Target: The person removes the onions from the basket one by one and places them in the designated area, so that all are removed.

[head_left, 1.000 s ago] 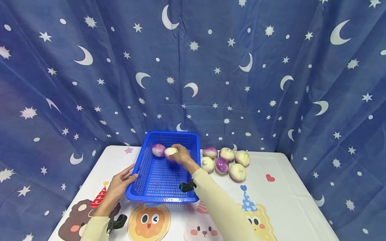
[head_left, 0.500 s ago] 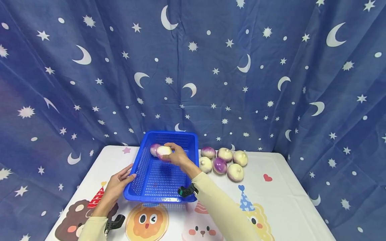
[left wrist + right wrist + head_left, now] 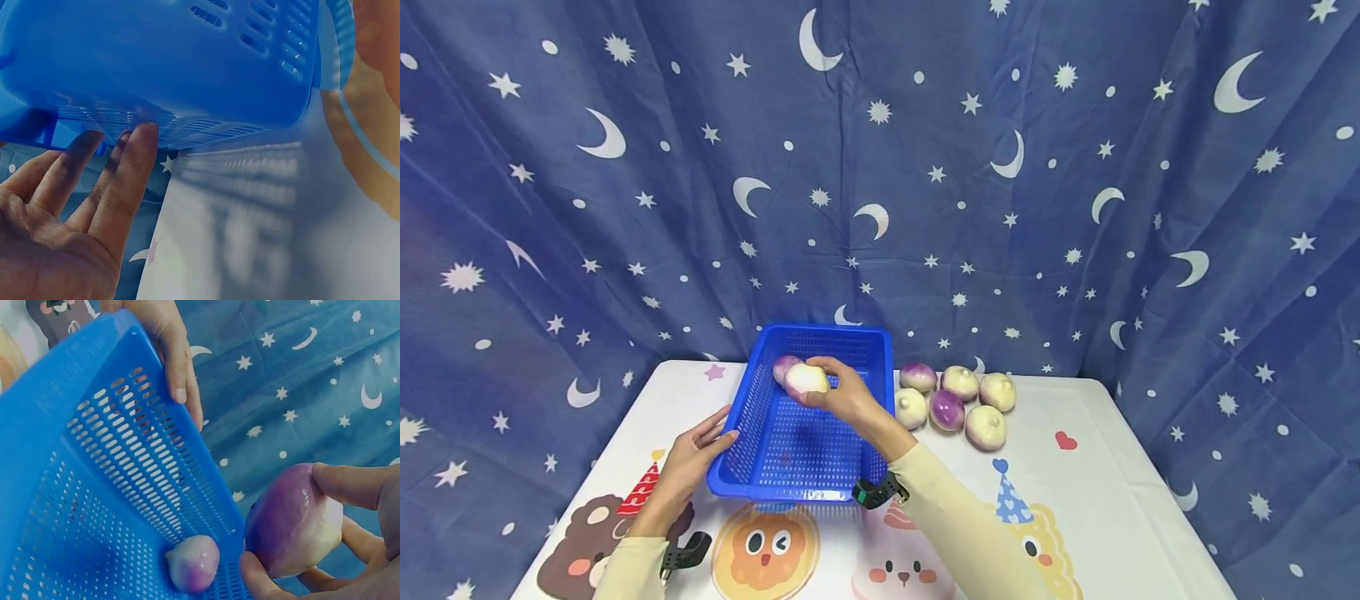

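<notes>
My right hand (image 3: 850,400) holds a purple-and-cream onion (image 3: 805,380) above the back left of a blue slotted plastic basket (image 3: 775,488). In the right wrist view, thumb and fingers grip this glossy onion (image 3: 294,525) from opposite sides. Another onion (image 3: 195,564) lies in the basket's corner, partly covered by the held one in the head view. My left hand (image 3: 688,462) is at the basket's left side, its thumb at the rim. Nearly straight fingers (image 3: 125,181) reach the outer wall in the left wrist view, where the thumb is hidden.
Several more onions (image 3: 947,411) stand in a cluster on the white table, just right of the basket. A dark blue curtain (image 3: 955,167) with moons and stars hangs behind. Cartoon figures (image 3: 766,550) are printed on the table cover (image 3: 1120,483).
My right hand has carried its onion left across the basket, toward the one lying there. The left hand keeps its place at the side.
</notes>
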`<state>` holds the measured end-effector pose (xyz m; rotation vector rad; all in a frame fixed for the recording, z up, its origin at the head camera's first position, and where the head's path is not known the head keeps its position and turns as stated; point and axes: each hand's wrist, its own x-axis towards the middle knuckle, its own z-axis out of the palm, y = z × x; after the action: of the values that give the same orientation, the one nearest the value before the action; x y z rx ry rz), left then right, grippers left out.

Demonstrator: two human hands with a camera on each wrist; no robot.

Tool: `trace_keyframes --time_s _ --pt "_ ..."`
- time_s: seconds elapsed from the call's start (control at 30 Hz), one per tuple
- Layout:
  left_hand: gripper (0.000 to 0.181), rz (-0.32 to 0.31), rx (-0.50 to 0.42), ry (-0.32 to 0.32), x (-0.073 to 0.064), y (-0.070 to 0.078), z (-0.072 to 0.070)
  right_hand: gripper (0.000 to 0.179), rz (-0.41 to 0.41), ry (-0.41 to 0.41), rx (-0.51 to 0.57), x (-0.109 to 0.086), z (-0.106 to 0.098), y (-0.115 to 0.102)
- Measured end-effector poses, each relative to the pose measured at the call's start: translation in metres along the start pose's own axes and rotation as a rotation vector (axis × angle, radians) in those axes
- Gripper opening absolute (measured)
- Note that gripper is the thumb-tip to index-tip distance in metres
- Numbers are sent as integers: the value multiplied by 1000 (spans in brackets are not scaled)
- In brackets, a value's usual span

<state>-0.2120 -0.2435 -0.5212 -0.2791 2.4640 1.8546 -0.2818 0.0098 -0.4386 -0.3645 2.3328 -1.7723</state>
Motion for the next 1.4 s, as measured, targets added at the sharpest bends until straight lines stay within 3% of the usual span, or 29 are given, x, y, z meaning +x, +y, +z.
trace_keyframes --time_s 0.53,0.8,1.17,1.4 --pt "66 -5 9 17 0 -2 1 55 -28 -26 15 -29 -25 -1" --pt "65 -11 -2 5 1 -2 1 56 -75 8 -59 -41 -39 3" --pt "67 -3 21 -12 2 1 3 59 -43 110 -60 -53 -68 10" --pt "68 -5 66 -10 -2 1 2 59 -84 146 -43 -59 -76 14"
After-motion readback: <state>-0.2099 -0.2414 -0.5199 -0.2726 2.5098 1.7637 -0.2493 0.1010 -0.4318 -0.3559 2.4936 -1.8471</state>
